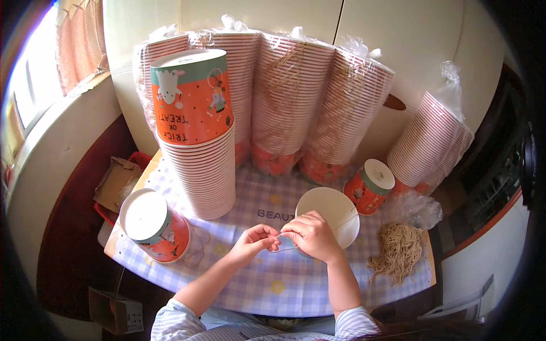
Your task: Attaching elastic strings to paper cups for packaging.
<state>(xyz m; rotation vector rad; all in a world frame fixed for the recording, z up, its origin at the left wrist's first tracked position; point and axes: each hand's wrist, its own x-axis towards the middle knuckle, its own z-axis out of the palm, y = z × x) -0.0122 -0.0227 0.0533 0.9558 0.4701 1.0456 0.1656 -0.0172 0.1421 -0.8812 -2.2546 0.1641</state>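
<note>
Near the middle of the table, my left hand (255, 244) and my right hand (310, 234) meet with their fingertips pinched on a thin cord (289, 249). Part of the cord is hidden by the fingers. Just behind and to the right of my right hand, a paper bucket (335, 207) stands with its white mouth up. A strand crosses its opening toward the right rim. My right hand overlaps the bucket's near left side; whether it touches the bucket, I cannot tell. At the right lies a loose heap of beige cords (398, 250).
Left stand an upside-down orange-green bucket (170, 238) and a tall inverted bucket stack (196, 182). Plastic-wrapped stacks (290, 102) line the back. A smaller inverted bucket (359, 193) and crumpled clear plastic (416, 209) are at right. A checked cloth (239, 292) covers the table.
</note>
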